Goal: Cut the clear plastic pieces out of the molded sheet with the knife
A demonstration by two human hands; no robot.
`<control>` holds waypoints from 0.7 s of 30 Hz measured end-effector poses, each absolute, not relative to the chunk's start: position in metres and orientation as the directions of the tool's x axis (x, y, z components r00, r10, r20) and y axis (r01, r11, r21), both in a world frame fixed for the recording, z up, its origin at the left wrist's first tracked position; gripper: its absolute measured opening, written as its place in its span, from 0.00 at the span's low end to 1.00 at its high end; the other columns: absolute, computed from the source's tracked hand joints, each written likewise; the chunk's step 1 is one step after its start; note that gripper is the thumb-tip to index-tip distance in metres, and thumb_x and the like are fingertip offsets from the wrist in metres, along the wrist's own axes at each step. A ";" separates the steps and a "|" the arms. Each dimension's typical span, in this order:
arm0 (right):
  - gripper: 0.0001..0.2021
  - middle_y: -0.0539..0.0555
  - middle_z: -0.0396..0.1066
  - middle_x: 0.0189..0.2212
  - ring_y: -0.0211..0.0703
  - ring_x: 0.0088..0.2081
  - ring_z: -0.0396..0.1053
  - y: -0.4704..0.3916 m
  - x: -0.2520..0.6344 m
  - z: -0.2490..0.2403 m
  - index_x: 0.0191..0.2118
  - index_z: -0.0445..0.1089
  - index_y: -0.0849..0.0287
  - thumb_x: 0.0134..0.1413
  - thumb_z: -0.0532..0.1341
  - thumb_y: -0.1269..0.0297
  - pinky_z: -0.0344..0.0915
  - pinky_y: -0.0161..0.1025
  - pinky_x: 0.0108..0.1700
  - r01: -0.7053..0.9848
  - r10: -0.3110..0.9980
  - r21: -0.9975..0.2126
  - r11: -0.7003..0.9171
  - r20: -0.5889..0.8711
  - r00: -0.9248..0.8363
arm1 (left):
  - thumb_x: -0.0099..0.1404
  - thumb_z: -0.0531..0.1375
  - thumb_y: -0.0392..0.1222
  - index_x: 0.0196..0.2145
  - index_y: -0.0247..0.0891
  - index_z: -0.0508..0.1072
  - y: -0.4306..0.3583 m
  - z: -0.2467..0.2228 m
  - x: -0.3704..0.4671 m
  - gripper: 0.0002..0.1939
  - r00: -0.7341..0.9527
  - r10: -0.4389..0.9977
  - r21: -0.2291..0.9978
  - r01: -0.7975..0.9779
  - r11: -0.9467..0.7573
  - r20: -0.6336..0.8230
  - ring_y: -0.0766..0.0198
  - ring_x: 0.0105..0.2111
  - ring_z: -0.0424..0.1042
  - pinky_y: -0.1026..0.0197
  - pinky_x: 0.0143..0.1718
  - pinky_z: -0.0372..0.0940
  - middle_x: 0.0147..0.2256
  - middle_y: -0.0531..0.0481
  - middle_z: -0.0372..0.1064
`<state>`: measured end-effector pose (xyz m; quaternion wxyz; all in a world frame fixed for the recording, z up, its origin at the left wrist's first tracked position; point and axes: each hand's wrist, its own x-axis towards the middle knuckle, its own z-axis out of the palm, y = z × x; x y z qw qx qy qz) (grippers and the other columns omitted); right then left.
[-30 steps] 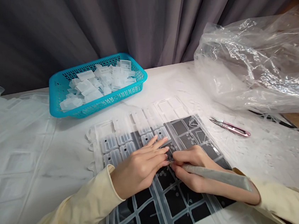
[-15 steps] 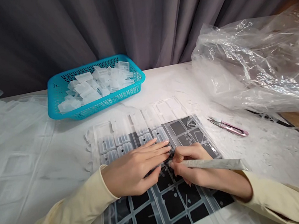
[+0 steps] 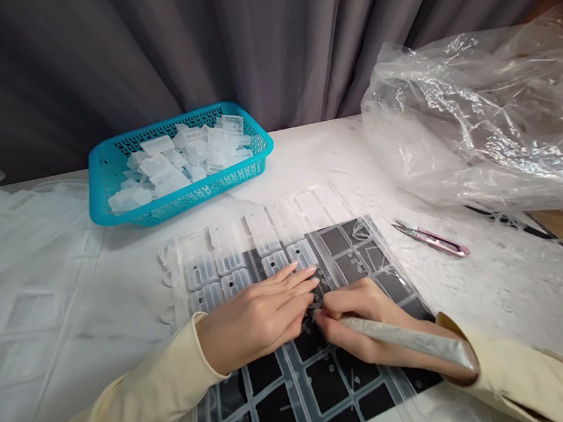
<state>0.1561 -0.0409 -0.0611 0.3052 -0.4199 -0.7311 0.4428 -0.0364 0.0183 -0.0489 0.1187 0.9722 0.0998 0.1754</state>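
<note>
My left hand [image 3: 265,313] lies flat over a clear moulded plastic sheet [image 3: 293,388], fingers stretched out and together, pressing on it. In my right hand [image 3: 363,316] is a slim pen-like tool with a pale grey wrapped handle [image 3: 410,338], gripped like a pencil. Its tip meets the sheet beside my left fingertips, and the fingers hide its exact shape. Translucent rectangular pieces [image 3: 236,279] sit in the upper left part of the sheet. Lower down, the sheet has rectangular openings showing the black surface [image 3: 327,384] underneath.
A blue basket [image 3: 185,204] holding several translucent pieces stands at the back. Pink-handled thread snips [image 3: 430,239] lie to the right among thin plastic scraps [image 3: 511,287]. A crumpled clear bag [image 3: 478,123] fills the back right. More plastic sheets [image 3: 22,278] are stacked at left.
The tool's handle has swung down toward my right wrist, and the right hand has shifted slightly left and turned. My left hand has moved very little.
</note>
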 end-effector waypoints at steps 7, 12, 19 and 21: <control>0.15 0.42 0.45 0.15 0.29 0.18 0.43 -0.044 0.156 -0.057 0.19 0.47 0.59 0.49 0.53 0.74 0.46 0.31 0.23 0.394 0.930 -0.897 0.202 0.049 -0.365 | 0.65 0.50 0.29 0.45 0.25 0.67 0.020 -0.048 -0.037 0.12 0.907 0.241 0.290 0.141 -0.947 0.346 0.56 0.53 0.63 0.50 0.56 0.60 0.46 0.38 0.70; 0.16 0.42 0.49 0.13 0.29 0.17 0.47 -0.044 0.152 -0.048 0.17 0.50 0.59 0.54 0.52 0.70 0.51 0.32 0.26 0.387 0.965 -0.920 0.057 -0.048 -0.258 | 0.65 0.50 0.29 0.45 0.26 0.67 0.021 -0.048 -0.037 0.12 0.909 0.241 0.314 0.131 -0.940 0.341 0.57 0.53 0.63 0.49 0.56 0.60 0.46 0.39 0.70; 0.15 0.42 0.44 0.14 0.29 0.17 0.42 -0.044 0.150 -0.059 0.19 0.47 0.59 0.52 0.52 0.73 0.46 0.32 0.22 0.404 0.938 -0.900 0.165 0.017 -0.345 | 0.66 0.49 0.30 0.46 0.24 0.66 0.021 -0.049 -0.038 0.13 0.925 0.223 0.280 0.136 -0.950 0.308 0.55 0.54 0.61 0.48 0.57 0.59 0.48 0.36 0.68; 0.15 0.42 0.43 0.15 0.29 0.18 0.41 -0.044 0.151 -0.061 0.19 0.45 0.58 0.50 0.52 0.75 0.45 0.31 0.21 0.389 0.916 -0.896 0.215 0.046 -0.400 | 0.66 0.49 0.29 0.47 0.23 0.66 0.020 -0.049 -0.038 0.13 0.927 0.221 0.256 0.144 -0.956 0.304 0.55 0.54 0.62 0.49 0.56 0.59 0.48 0.36 0.68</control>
